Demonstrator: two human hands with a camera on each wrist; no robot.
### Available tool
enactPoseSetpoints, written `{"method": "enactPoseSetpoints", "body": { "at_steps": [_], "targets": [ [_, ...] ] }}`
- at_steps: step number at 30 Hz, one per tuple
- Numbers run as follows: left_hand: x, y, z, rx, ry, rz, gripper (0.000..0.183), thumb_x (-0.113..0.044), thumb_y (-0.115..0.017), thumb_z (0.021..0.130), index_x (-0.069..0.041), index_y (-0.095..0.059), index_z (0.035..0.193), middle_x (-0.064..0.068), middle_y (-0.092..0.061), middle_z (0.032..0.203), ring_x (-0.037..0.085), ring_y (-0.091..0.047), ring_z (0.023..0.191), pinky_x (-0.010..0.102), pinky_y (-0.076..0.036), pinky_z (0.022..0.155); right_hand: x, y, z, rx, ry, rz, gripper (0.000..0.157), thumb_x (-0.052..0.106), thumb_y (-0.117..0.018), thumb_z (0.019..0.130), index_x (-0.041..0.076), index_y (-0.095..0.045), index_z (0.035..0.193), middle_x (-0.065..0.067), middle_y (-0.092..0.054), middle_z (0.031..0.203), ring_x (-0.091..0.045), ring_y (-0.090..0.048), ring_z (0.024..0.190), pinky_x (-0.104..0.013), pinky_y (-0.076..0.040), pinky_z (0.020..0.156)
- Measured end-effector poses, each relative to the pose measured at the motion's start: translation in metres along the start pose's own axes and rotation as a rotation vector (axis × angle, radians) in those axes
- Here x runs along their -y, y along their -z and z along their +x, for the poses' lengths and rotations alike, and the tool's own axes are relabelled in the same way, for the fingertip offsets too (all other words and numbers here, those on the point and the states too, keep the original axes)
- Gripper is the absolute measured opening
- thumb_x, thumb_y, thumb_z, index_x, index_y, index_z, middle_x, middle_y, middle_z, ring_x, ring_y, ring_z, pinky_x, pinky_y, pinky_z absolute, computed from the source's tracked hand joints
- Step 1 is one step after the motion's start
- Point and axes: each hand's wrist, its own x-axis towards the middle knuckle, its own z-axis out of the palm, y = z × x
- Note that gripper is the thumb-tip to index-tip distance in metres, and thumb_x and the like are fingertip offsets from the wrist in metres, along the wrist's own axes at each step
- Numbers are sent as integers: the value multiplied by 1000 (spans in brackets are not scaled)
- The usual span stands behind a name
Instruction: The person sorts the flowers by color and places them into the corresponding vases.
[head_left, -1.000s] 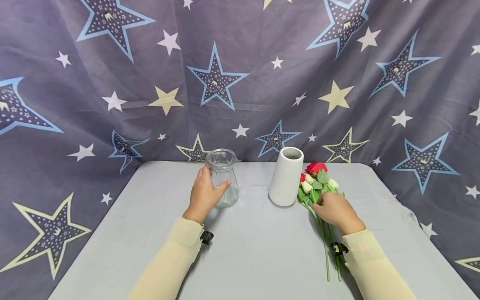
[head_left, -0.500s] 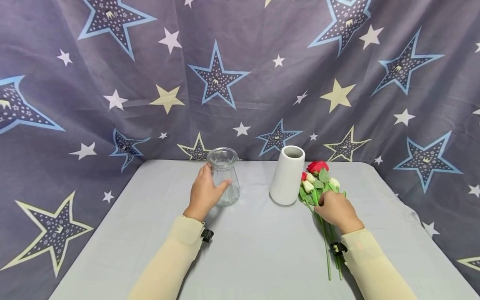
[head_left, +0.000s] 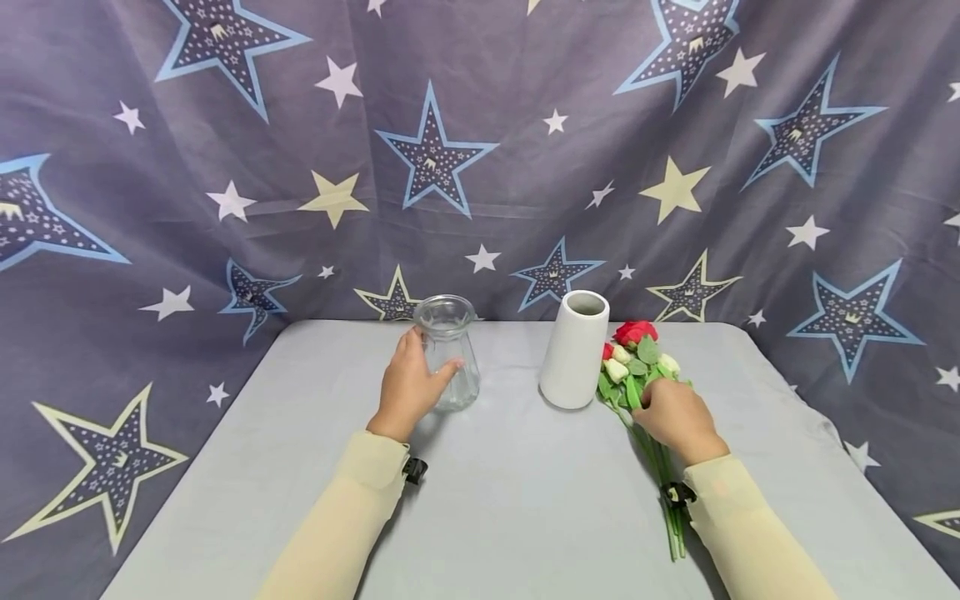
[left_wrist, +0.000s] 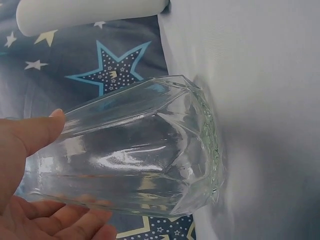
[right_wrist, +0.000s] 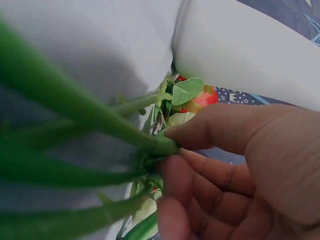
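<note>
My left hand [head_left: 407, 387] holds a clear glass vase [head_left: 463, 375], which stands upright near the table's back edge. In the left wrist view its thumb lies on one side of the faceted glass [left_wrist: 130, 155] and the fingers on the other. To the right, my right hand [head_left: 678, 421] pinches a green flower stem [right_wrist: 100, 115] between thumb and forefinger. The artificial flowers lie in a bunch, with a red rose [head_left: 636, 332], white rosebuds [head_left: 617, 371] and green leaves toward the back. Their long stems [head_left: 673, 525] run toward me, partly hidden under the right wrist.
A tapered white vase [head_left: 572, 358] stands upright between the hands, right beside the flower heads. The table [head_left: 510, 508] has a pale grey cloth. Behind it hangs a dark curtain [head_left: 510, 158] printed with stars.
The lower end of one stem has swung right, so the stems now lie closer together. The left hand and both vases have stayed in place.
</note>
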Motion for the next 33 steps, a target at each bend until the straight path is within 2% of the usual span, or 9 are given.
{"method": "enactPoseSetpoints", "body": {
  "at_steps": [6,12,14,18,20,23,33],
  "targets": [
    [0,-1,3,-1,-5,0,91,-48,-80,89,1,-38,152,23,-53,143,42,-59,127,59,-51,101,2,4,1,-56,15,2,40,19,-74,79,21,-40,57,8,-25,56,-15,-27,53,-31,-26,49],
    [-2,0,4,0,-6,-2,90,-45,-80,89,2,-37,153,23,-51,144,43,-58,128,59,-51,101,2,12,1,-97,20,17,32,17,-70,76,20,-42,59,7,-28,57,-17,-31,55,-33,-28,51],
    [-2,0,4,0,-8,-1,91,-45,-80,89,2,-36,153,23,-51,145,43,-58,128,59,-50,102,2,16,2,-102,17,25,26,18,-70,77,18,-49,62,6,-35,58,-18,-36,57,-33,-31,53],
    [-3,1,4,-4,-4,0,91,-46,-81,89,2,-37,153,23,-52,144,43,-58,127,59,-51,101,5,23,2,-121,9,38,10,21,-72,81,12,-68,77,1,-59,68,-22,-52,64,-38,-44,60],
    [-2,1,3,-6,-1,4,90,-46,-81,89,2,-38,153,23,-52,143,43,-59,127,59,-51,101,6,26,2,-137,13,41,13,22,-73,81,10,-74,86,-2,-68,76,-24,-59,68,-43,-50,64],
    [-2,2,4,-13,-6,2,90,-46,-81,89,2,-38,152,23,-52,143,44,-59,127,59,-51,101,7,30,1,-153,16,42,17,22,-72,81,8,-75,91,-4,-71,78,-26,-62,70,-46,-53,67],
    [-3,1,1,-2,-12,-10,90,-44,-81,89,4,-38,152,25,-51,143,46,-58,127,61,-50,102,12,38,-7,-151,-18,83,19,22,-71,83,8,-75,94,-2,-74,81,-23,-65,73,-44,-53,69]
  ]
}}
